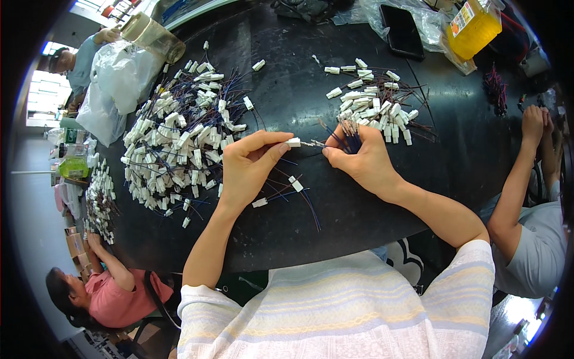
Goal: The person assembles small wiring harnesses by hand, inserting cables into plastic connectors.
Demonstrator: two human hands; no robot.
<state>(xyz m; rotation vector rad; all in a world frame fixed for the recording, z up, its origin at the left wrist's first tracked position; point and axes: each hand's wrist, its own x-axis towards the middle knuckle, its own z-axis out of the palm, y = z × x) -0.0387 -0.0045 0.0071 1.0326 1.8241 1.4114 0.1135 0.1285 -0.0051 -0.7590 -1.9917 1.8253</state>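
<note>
Between thumb and forefinger, my left hand (248, 164) pinches a small white plastic connector (293, 142). My right hand (362, 158) is closed round a bundle of dark blue wires (351, 142) with bare metal terminals at their ends. One wire's metal tip points at the connector from the right; whether it enters the housing is too small to tell. Below my hands lie two loose white connectors with wires, one (296, 183) near the middle and another (259, 203) by my left wrist.
A large heap of wired white connectors (179, 137) lies left, a smaller pile (376, 105) at the far right. Behind are a black phone (402, 33), a bottle of yellow liquid (474, 27), a plastic bag (122, 78) and a jar (152, 37). Co-workers sit on both sides.
</note>
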